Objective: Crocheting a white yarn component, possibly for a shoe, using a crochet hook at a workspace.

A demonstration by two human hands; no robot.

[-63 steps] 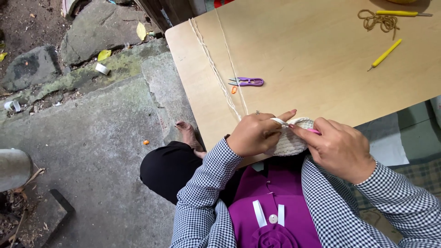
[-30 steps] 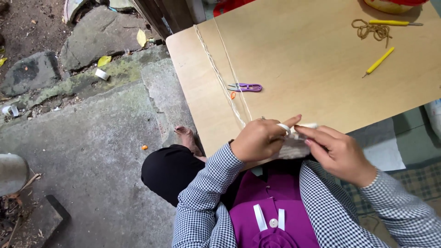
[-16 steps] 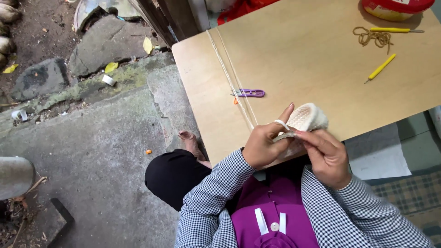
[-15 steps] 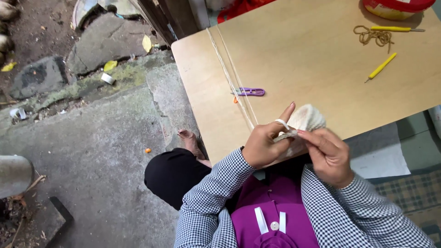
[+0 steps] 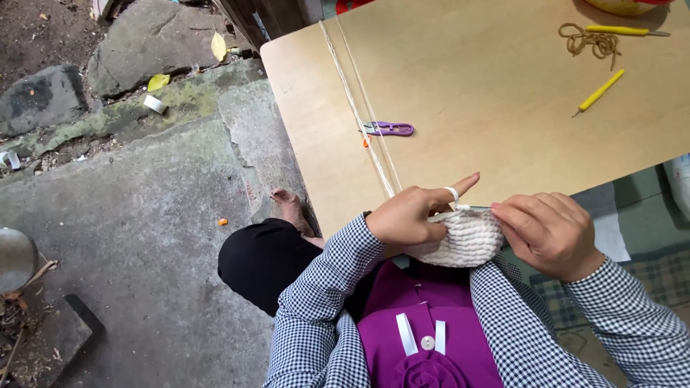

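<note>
crochet piece: cream, ribbed, held at near counter edge, above lap.
left hand: grip pinched on piece's left side; index out w/ yarn looped round it.
right hand: fingers closed at piece's top right; hook hidden, can't tell.
yarn: two strands run across counter.
snips: purple, just beside strands.
yellow hooks: far right, well apart.

No packages, labels, signs or screens show anywhere from where I stand. The nearest things to it are two scraps of litter on the ground left of the desk: a small white roll-shaped scrap lying among the mossy stones, and another crumpled white scrap at the far left edge. Whether either is wrapping, I cannot tell.
</note>
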